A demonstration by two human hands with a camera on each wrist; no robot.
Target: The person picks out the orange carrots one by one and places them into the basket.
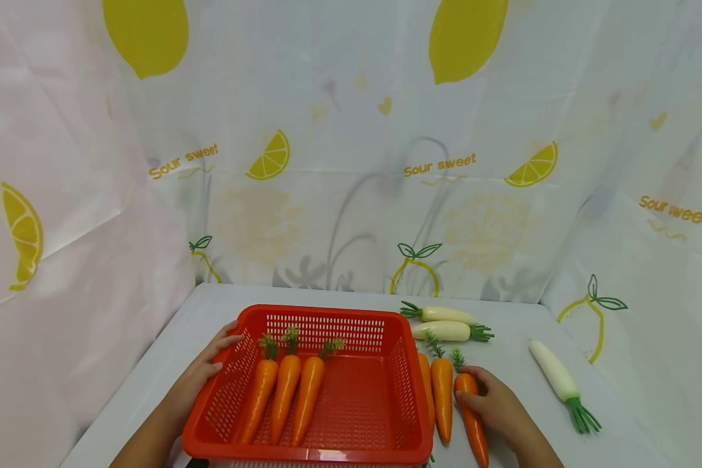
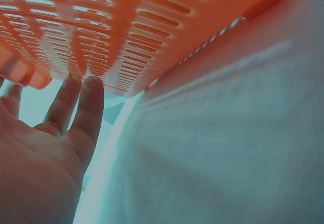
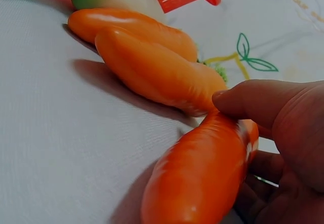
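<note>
Orange carrot (image 1: pixel 472 416) sits clamped in our right hand (image 1: pixel 500 408), thumb and fingers (image 3: pixel 253 100) curled round it, on the table (image 1: pixel 520 377) at 3 o'clock of the basket (image 1: pixel 316 448). Our left hand (image 1: pixel 201 377) lies with fingers (image 2: pixel 86 107) straight, pressed to the basket's 9 o'clock wall. Three carrots (image 1: pixel 286 396) lie inside; two more (image 1: pixel 441 396) just beside ours.

Basket (image 1: pixel 380 383) right half lies free; two carrots (image 1: pixel 441 396) crowd its right wall.
</note>
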